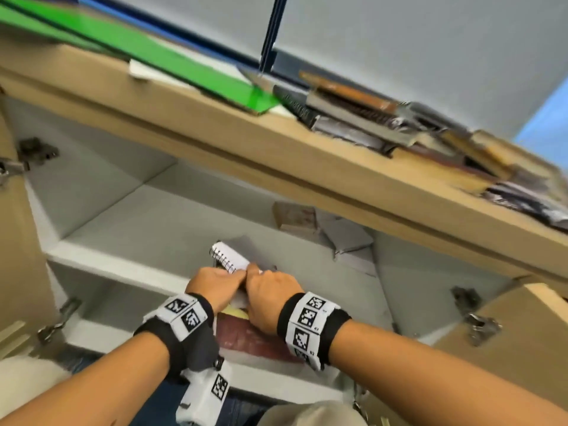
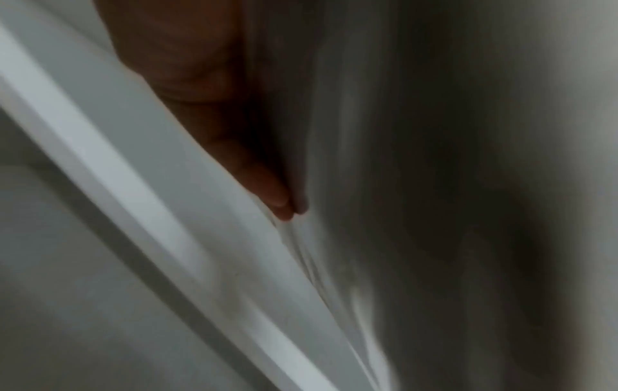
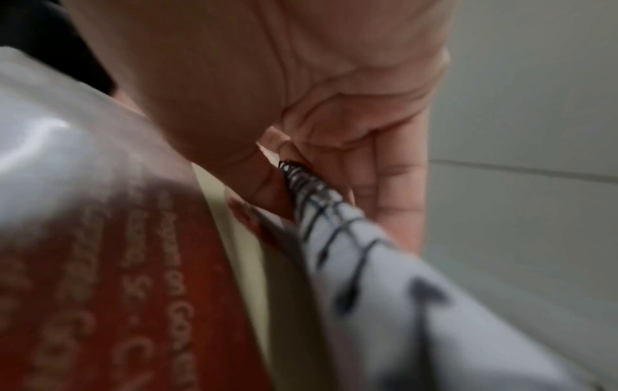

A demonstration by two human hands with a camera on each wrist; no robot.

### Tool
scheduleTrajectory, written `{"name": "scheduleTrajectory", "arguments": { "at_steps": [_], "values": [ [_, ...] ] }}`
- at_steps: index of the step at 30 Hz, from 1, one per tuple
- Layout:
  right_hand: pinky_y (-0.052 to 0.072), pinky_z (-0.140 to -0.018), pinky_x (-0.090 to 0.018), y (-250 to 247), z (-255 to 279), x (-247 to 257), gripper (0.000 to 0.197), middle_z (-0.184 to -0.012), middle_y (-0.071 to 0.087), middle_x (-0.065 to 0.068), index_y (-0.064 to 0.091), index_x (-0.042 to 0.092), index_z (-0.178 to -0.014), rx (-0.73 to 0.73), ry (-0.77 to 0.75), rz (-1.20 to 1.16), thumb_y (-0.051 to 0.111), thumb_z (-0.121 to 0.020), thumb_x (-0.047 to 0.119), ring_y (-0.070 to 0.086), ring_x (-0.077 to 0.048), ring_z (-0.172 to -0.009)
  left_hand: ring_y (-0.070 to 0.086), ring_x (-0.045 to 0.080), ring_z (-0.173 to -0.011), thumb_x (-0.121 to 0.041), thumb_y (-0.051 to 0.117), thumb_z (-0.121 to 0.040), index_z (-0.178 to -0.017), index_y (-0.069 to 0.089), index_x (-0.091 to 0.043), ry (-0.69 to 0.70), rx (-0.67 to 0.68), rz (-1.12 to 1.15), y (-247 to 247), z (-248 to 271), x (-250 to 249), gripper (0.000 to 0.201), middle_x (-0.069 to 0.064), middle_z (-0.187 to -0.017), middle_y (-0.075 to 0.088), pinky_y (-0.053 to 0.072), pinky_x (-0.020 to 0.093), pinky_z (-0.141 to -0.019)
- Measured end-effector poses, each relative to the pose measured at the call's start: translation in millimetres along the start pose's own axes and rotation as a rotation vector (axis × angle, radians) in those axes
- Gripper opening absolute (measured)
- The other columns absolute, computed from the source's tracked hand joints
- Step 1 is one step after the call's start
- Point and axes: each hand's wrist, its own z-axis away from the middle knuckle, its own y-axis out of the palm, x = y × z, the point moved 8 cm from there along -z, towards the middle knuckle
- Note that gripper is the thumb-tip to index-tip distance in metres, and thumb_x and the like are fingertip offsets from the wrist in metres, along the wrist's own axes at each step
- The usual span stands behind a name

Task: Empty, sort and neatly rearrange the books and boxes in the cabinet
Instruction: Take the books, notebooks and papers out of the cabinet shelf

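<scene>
Head view, hands (image 1: 246, 290) hiding gripped spiral notebook's (image 1: 229, 256) lower half

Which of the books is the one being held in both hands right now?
The white spiral notebook, gripped between left hand and right hand. The dark red book lies below them.

The head view is bright and evenly lit, but smeared by motion blur, strongest on the books (image 1: 415, 130) far above the hands; straight edges bend near the borders. The left wrist view is dim, streaked and out of focus. The right wrist view is soft, with glare on a glossy cover (image 3: 50, 148).
</scene>
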Motion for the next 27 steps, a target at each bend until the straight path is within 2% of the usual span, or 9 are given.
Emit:
{"name": "scheduleTrajectory", "arguments": {
  "at_steps": [3,5,8,10,13,17,21,25,27],
  "values": [
    [0.047,-0.079,-0.038,-45,38,-2,0.034,-0.114,0.063,-0.018,0.050,0.001,-0.124,0.005,-0.035,0.068,0.050,-0.096,0.021,0.062,-0.036,-0.102,0.049,0.021,-0.056,-0.048,0.062,-0.088,-0.059,0.067,-0.001,0.069,0.074,-0.046,-5,37,-36,0.056,-0.002,-0.046,0.055,0.035,0.030,-0.055],
    [0.045,-0.074,-0.038,-74,62,-6,0.029,-0.110,0.062,-0.020,0.055,0.002,-0.116,0.023,-0.031,0.083,0.051,-0.095,0.020,0.061,-0.037,-0.099,0.056,0.020,-0.068,-0.060,0.053,-0.088,-0.081,0.078,-0.009,0.097,0.146,-0.113,-8,63,-57,0.057,0.003,-0.069,0.065,0.039,0.028,-0.062],
    [0.041,-0.068,-0.033,-120,94,-19,0.025,-0.106,0.063,-0.019,0.058,0.006,-0.107,-0.022,0.004,0.107,0.052,-0.094,0.026,0.062,-0.037,-0.095,0.058,0.006,-0.075,-0.064,0.052,-0.085,-0.084,0.080,-0.018,0.127,0.279,-0.102,-11,99,-83,0.054,-0.006,-0.083,0.070,0.038,0.015,-0.062],
    [0.040,-0.067,-0.031,-152,115,-33,0.029,-0.104,0.064,-0.019,0.060,0.008,-0.104,-0.072,0.041,0.116,0.049,-0.095,0.034,0.061,-0.036,-0.090,0.061,0.004,-0.088,-0.058,0.060,-0.084,-0.083,0.081,-0.020,0.139,0.388,-0.087,-9,119,-97,0.044,-0.011,-0.093,0.073,0.044,0.018,-0.074],
    [0.042,-0.064,-0.029,-202,145,-67,0.017,-0.097,0.064,-0.013,0.058,0.015,-0.101,-0.171,0.115,0.124,0.047,-0.089,0.020,0.054,-0.029,-0.077,0.066,0.010,-0.097,-0.027,0.078,-0.075,-0.083,0.081,-0.023,0.196,0.524,-0.087,-7,144,-125,0.009,-0.005,-0.095,0.076,0.047,0.023,-0.092],
    [0.046,-0.063,-0.030,-270,189,-107,0.013,-0.081,0.061,-0.003,0.059,0.018,-0.091,-0.315,0.186,0.139,0.047,-0.086,0.017,0.056,-0.025,-0.072,0.066,0.018,-0.079,0.005,0.066,-0.080,-0.092,0.079,-0.011,0.265,0.653,-0.015,-4,174,-175,0.024,0.016,-0.099,0.075,0.050,0.020,-0.070],
    [0.047,-0.062,-0.036,-326,228,-144,0.010,-0.078,0.064,-0.003,0.060,0.019,-0.088,-0.521,0.238,0.122,0.051,-0.087,0.016,0.058,-0.025,-0.071,0.067,0.018,-0.071,0.007,0.063,-0.080,-0.092,0.079,-0.009,0.393,0.692,0.063,-3,198,-241,0.026,0.016,-0.096,0.075,0.054,0.020,-0.060],
    [0.039,-0.055,-0.026,-371,252,-189,0.010,-0.070,0.058,0.004,0.058,0.023,-0.090,-0.749,0.327,0.112,0.052,-0.093,0.016,0.053,-0.017,-0.062,0.069,0.008,-0.071,0.006,0.061,-0.082,-0.099,0.076,-0.007,0.567,0.524,0.209,-3,194,-312,0.026,0.007,-0.100,0.075,0.054,0.013,-0.056],
    [0.046,-0.064,-0.031,-389,259,-217,0.016,-0.082,0.065,-0.007,0.063,0.017,-0.103,-0.852,0.386,0.128,0.051,-0.093,0.016,0.053,-0.026,-0.070,0.069,0.007,-0.077,0.005,0.054,-0.088,-0.108,0.071,-0.006,0.603,0.445,0.314,-1,179,-343,0.029,0.006,-0.105,0.073,0.053,0.012,-0.054]
  ]
}}
